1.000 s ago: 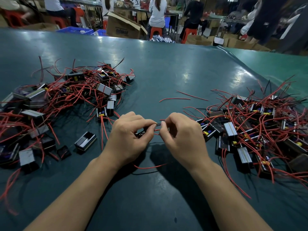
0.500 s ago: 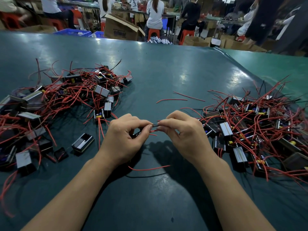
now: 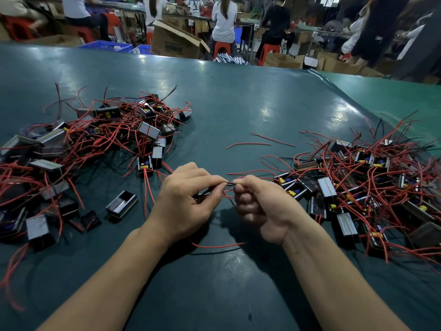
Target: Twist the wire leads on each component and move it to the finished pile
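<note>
My left hand [image 3: 188,199] and my right hand [image 3: 260,206] meet over the middle of the dark green table [image 3: 226,103]. Between their fingertips runs a thin black and red wire lead [image 3: 229,184], pinched from both sides. The small black component it belongs to sits mostly hidden under my left palm. A longer red lead [image 3: 217,246] trails out beneath my wrists. One pile of black components with red leads [image 3: 95,139] lies at the left. Another such pile [image 3: 358,187] lies at the right.
A lone black component [image 3: 121,204] lies left of my left hand. Two loose red wires [image 3: 250,144] lie beyond my hands. Past the table's far edge stand cardboard boxes [image 3: 174,44], blue crates and several seated people on red stools.
My right hand has rolled at the wrist, its curled fingers now facing me, while still pinching the lead. My left hand has held its grip. The view has shifted slightly.
</note>
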A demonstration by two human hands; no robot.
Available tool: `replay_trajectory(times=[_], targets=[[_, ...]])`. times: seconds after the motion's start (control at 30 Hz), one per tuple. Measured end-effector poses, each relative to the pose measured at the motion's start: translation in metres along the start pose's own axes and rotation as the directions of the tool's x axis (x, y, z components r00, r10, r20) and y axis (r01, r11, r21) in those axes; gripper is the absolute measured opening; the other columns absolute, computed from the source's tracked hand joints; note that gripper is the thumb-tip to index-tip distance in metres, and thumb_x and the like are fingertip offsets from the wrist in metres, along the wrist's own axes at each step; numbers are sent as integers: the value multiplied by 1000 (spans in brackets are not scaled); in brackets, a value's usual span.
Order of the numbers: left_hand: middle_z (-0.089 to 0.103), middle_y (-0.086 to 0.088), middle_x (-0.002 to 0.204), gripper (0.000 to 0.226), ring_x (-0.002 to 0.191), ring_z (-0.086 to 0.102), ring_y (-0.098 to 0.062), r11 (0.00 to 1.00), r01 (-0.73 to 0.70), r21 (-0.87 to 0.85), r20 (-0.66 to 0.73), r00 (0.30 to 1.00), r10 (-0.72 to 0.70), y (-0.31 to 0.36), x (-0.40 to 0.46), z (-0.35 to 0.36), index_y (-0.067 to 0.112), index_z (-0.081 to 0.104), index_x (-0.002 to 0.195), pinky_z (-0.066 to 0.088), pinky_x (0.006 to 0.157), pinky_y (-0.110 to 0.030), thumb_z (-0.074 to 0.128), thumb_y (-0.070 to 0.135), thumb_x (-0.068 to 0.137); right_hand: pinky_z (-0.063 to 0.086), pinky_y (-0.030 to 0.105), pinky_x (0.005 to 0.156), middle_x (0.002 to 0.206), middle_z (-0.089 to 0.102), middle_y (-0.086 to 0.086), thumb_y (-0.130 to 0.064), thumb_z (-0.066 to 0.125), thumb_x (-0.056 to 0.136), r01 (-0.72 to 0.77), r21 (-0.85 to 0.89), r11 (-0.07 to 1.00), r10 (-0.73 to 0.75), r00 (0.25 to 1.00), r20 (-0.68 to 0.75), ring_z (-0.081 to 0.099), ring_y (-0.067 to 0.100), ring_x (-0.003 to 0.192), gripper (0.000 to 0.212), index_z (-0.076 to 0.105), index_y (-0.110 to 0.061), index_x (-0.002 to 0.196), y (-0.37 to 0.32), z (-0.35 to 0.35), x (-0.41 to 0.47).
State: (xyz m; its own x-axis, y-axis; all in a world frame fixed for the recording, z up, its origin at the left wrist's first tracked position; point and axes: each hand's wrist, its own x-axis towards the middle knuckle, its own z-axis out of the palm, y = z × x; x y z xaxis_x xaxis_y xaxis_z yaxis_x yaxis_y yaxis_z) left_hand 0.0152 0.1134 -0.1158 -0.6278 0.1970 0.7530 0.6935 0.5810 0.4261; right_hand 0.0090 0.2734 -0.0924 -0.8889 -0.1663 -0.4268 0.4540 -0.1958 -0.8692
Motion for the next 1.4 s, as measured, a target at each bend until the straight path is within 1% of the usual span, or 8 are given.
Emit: replay_trajectory(times=[0.1,0.2,0.3,0.5,0.73,0.97,1.17,1.4], targets=[[66,-1,66,8,58,46,-20,1000,21,20,-21,1000,-20,-1,-1,1,7,76,81,44,59,-39,69,9,84,24,17,35,45,46,-8,-27,60,94,251,-257,933,-285,953,-105,33,4,35,37,62,-16,59,5,3,-3],[67,1,67,8,58,43,-16,997,53,53,-66,997,-49,0,-1,2,8,76,81,44,58,-40,69,10,84,45,33,56,54,63,-1,-33,62,94,463,-802,378,-793,609,-22,56,18,51,40,69,-11,61,20,6,-2],[69,0,69,8,57,42,-15,995,82,52,-103,992,-77,0,-2,2,8,76,82,43,60,-34,69,9,84,47,44,60,68,63,5,-28,60,95,501,-861,91,-889,431,156,57,28,62,31,67,-9,71,25,8,-1],[69,1,69,8,60,44,-12,991,119,52,-126,986,-112,-2,-1,2,6,76,82,42,63,-30,69,9,84,51,41,67,82,63,0,-15,73,85,610,-792,31,-820,469,329,59,19,66,10,70,-11,93,12,-10,3],[68,2,69,7,59,46,-13,996,94,4,-89,992,-93,-1,-1,2,8,76,83,43,62,-33,70,10,84,50,37,55,79,67,5,-13,71,86,670,-732,-126,-872,278,404,62,24,63,13,77,-8,96,7,-19,9],[68,0,69,8,59,45,-15,998,67,-12,-71,995,-68,0,0,0,8,77,84,44,61,-37,70,11,84,46,40,56,66,61,5,-21,63,91,708,-702,-79,-820,354,449,56,26,60,20,74,-7,81,3,-21,7],[69,1,71,8,60,52,-22,999,20,-40,-27,999,-21,2,0,4,7,77,86,45,62,-37,70,11,86,29,19,47,43,45,-6,-23,63,84,561,-427,709,-595,801,63,37,6,44,34,60,-15,51,3,-10,3],[70,7,70,12,61,61,-3,848,401,-346,-54,894,-445,4,1,7,19,73,86,51,60,-21,70,7,88,47,30,64,71,65,4,-33,60,95,551,-574,606,-736,662,-142,51,8,62,29,65,-10,79,-1,-17,6]])
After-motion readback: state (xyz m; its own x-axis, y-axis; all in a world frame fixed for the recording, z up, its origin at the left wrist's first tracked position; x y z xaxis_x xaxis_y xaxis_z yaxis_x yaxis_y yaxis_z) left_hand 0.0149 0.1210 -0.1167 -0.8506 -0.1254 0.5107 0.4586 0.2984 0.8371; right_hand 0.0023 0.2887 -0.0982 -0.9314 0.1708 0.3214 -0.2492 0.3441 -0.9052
